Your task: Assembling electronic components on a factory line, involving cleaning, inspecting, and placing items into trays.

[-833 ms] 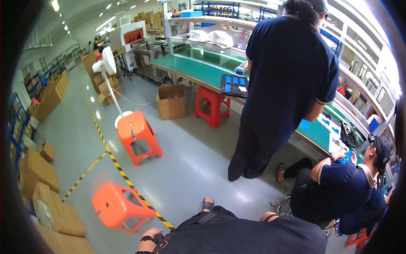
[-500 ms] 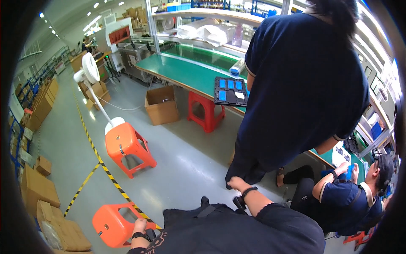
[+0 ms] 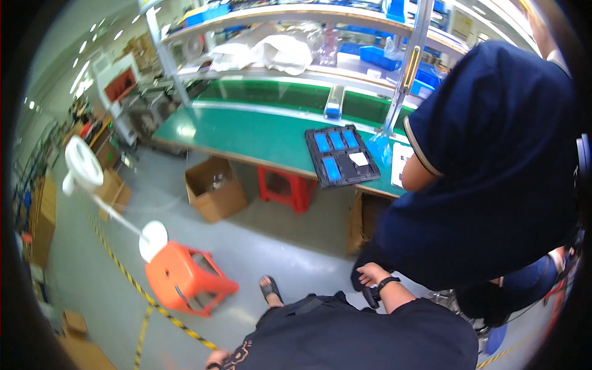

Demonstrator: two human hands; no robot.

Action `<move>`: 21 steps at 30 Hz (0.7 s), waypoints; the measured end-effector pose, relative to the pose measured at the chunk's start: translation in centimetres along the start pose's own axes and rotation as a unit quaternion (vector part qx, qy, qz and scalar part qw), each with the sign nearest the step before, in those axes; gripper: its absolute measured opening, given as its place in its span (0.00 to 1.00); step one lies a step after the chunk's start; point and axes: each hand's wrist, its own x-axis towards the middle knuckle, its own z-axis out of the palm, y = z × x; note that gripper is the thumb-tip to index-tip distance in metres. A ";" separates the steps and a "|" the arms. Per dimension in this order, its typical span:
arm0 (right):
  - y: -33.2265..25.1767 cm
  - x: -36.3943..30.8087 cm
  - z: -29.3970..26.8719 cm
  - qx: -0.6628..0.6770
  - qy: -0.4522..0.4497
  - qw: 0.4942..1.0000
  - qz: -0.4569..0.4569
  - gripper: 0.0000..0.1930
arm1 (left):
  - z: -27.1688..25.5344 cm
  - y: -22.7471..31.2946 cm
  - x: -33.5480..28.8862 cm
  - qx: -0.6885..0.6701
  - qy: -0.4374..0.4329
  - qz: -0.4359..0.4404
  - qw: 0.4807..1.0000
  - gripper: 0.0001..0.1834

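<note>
My right hand (image 3: 374,274) hangs low in front of my body, a black band on its wrist and a black device beside it. Its fingers look loosely parted, with nothing seen in them. It is nearest to the dark trousers of a person in a navy shirt (image 3: 487,166). At the lower edge, my left hand (image 3: 217,357) is only partly in view, its fingers blurred and cut off. Ahead, a black tray (image 3: 337,175) with several blue rectangular pieces and a white piece lies at the front edge of the green workbench (image 3: 246,137), away from both hands.
An orange stool (image 3: 176,274) and white fan (image 3: 83,161) stand at left, near yellow-black floor tape (image 3: 185,332). A cardboard box (image 3: 216,191) and red stool (image 3: 285,188) are at the bench's underside. The navy-shirted person blocks the right; another person sits beyond.
My view has turned and come nearer the workbench, so the tray shows larger. The second orange stool has left view. My left hand has sunk toward the lower edge; my right hand's fingers have loosened.
</note>
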 end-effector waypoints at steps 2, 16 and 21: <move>-1.8 -0.9 0.1 0.142 0.099 0.985 -0.003 0.22 | -7.8 -1.9 6.1 -0.006 0.013 0.010 1.000 0.13; -20.9 -0.9 -5.3 0.690 0.236 0.640 -0.242 0.46 | -49.5 23.2 24.4 -0.088 0.273 0.114 0.951 0.28; -22.8 0.9 -7.9 0.728 0.257 0.603 -0.201 0.36 | -57.2 36.2 29.4 -0.035 0.359 0.218 0.907 0.27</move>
